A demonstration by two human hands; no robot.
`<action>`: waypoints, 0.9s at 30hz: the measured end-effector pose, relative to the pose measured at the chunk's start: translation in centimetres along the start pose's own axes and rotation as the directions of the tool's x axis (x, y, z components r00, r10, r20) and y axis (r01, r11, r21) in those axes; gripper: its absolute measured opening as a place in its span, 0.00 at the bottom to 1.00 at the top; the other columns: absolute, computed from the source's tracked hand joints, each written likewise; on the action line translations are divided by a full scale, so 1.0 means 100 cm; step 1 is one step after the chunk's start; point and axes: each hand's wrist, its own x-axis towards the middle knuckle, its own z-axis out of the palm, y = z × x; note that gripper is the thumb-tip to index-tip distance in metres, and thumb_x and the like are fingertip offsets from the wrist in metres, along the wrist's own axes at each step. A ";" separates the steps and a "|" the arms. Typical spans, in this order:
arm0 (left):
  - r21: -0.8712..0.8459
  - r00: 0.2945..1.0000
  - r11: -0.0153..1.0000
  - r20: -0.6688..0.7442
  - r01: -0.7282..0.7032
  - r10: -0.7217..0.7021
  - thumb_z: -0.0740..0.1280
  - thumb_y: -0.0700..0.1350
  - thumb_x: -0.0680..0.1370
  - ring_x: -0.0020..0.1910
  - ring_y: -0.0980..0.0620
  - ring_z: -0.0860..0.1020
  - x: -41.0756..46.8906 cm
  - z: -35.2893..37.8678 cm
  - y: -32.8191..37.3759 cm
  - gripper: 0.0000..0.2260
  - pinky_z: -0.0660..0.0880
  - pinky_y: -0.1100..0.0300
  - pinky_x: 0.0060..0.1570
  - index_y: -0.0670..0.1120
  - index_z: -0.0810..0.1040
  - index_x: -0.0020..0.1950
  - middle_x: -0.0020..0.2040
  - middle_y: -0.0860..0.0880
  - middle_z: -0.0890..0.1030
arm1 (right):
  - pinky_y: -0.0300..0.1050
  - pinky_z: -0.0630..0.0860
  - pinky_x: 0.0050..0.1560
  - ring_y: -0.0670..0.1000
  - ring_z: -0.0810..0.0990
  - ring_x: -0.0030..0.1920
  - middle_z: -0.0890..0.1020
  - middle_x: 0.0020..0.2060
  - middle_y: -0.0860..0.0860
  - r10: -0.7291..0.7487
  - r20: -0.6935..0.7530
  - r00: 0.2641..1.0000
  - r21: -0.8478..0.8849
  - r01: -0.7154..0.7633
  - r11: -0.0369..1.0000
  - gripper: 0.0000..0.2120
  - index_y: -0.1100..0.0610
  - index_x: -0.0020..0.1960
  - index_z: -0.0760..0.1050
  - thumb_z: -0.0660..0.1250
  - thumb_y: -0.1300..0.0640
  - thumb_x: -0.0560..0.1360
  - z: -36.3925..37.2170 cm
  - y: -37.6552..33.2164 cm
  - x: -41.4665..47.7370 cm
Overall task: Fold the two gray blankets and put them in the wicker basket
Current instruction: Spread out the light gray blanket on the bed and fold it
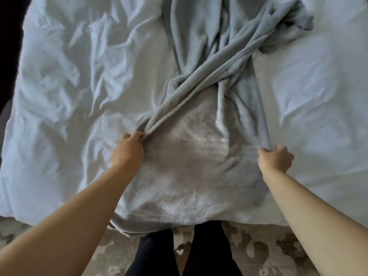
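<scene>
A gray fleece blanket (pixel 191 168) lies rumpled down the middle of the bed, its near part hanging over the bed's front edge. Twisted folds of it run up and away to a bunched heap at the far right. My left hand (pixel 127 150) grips a gathered fold at the blanket's left side. My right hand (pixel 275 156) pinches a fold at its right side. Whether the gray fabric is one blanket or two, I cannot tell. No wicker basket is in view.
The bed is covered by a wrinkled white duvet (pixel 69 96) that spreads left and right of the blanket. Below the bed's front edge are a patterned rug (pixel 268 251) and my legs in dark trousers (pixel 185 253).
</scene>
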 end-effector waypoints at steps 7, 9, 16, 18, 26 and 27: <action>-0.096 0.982 0.978 0.007 0.187 -0.187 0.57 0.45 0.80 0.50 0.37 0.78 -0.007 -0.015 0.014 0.14 0.72 0.53 0.48 0.41 0.81 0.51 0.50 0.37 0.81 | 0.60 0.77 0.54 0.62 0.81 0.51 0.82 0.52 0.64 0.024 0.462 0.887 0.435 -0.250 0.865 0.17 0.65 0.56 0.78 0.71 0.53 0.74 -0.030 0.017 -0.009; -0.346 0.943 0.886 -0.011 0.309 -0.333 0.59 0.45 0.79 0.41 0.40 0.77 -0.014 -0.038 0.016 0.13 0.71 0.54 0.42 0.42 0.80 0.43 0.41 0.37 0.80 | 0.60 0.77 0.58 0.60 0.81 0.52 0.82 0.53 0.61 0.021 0.520 0.854 0.544 -0.349 0.763 0.17 0.62 0.59 0.78 0.70 0.53 0.74 -0.055 0.014 -0.018; -0.934 0.841 0.115 0.245 0.338 -0.482 0.61 0.40 0.77 0.37 0.48 0.72 -0.063 -0.151 0.013 0.10 0.68 0.58 0.33 0.47 0.73 0.36 0.35 0.48 0.71 | 0.52 0.75 0.60 0.55 0.82 0.56 0.83 0.56 0.55 -0.286 0.476 0.832 0.880 -0.451 0.153 0.23 0.60 0.59 0.79 0.72 0.58 0.64 -0.189 0.009 -0.066; -0.866 0.869 0.181 0.410 0.466 -0.278 0.65 0.45 0.76 0.34 0.46 0.78 -0.077 -0.173 0.008 0.10 0.75 0.59 0.33 0.45 0.81 0.38 0.36 0.46 0.80 | 0.51 0.81 0.49 0.54 0.85 0.45 0.85 0.47 0.55 -0.328 0.566 0.756 0.822 -0.488 0.294 0.21 0.60 0.45 0.84 0.77 0.55 0.53 -0.213 0.011 -0.077; -0.840 0.963 0.503 0.080 0.205 -0.259 0.69 0.48 0.77 0.50 0.41 0.80 -0.096 -0.210 0.002 0.15 0.77 0.49 0.55 0.38 0.79 0.58 0.53 0.39 0.81 | 0.43 0.80 0.53 0.49 0.84 0.42 0.84 0.48 0.54 -0.320 0.410 0.854 0.872 -0.264 0.412 0.08 0.57 0.52 0.76 0.58 0.59 0.81 -0.269 -0.001 -0.078; -0.909 0.965 0.397 0.021 0.128 -0.263 0.67 0.47 0.78 0.47 0.42 0.79 -0.096 -0.211 0.004 0.14 0.77 0.50 0.51 0.38 0.78 0.57 0.53 0.39 0.79 | 0.39 0.76 0.58 0.45 0.83 0.43 0.80 0.52 0.53 -0.334 0.342 0.879 0.908 -0.217 0.359 0.08 0.56 0.51 0.76 0.58 0.60 0.82 -0.275 -0.002 -0.079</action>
